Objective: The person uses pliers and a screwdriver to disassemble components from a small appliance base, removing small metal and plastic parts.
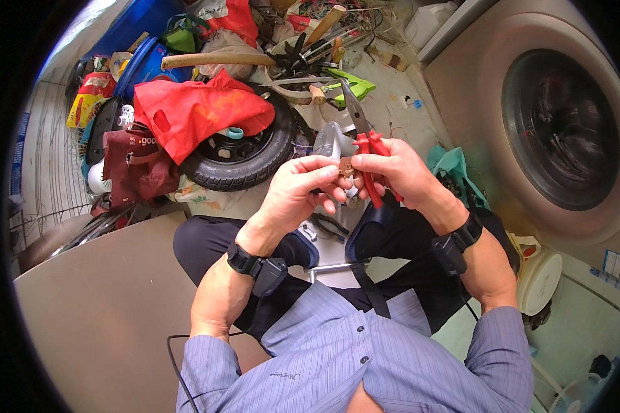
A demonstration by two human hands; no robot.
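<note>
My left hand [300, 184] pinches a small brown, coppery-looking piece [346, 166] between thumb and fingertips; its exact kind is too small to tell. Close against it, my right hand [397, 171] is closed around red-handled pliers [362, 141]. Their dark jaws point up and away from me, while the red handles run down across the fingers. The tip of my right thumb lies right beside the brown piece. Behind the hands is a grey-white object [331, 140], partly hidden. Below the hands, a dark hand tool [329, 224] lies between my feet.
To the left, a red bag [203, 113] lies over a black-tyred wheel [244, 162]. Beyond is a pile of tools with a wooden handle [217, 60]. A front-loading washing machine [558, 131] stands at right, a white bucket [541, 282] below it. A flat grey panel [117, 296] is at lower left.
</note>
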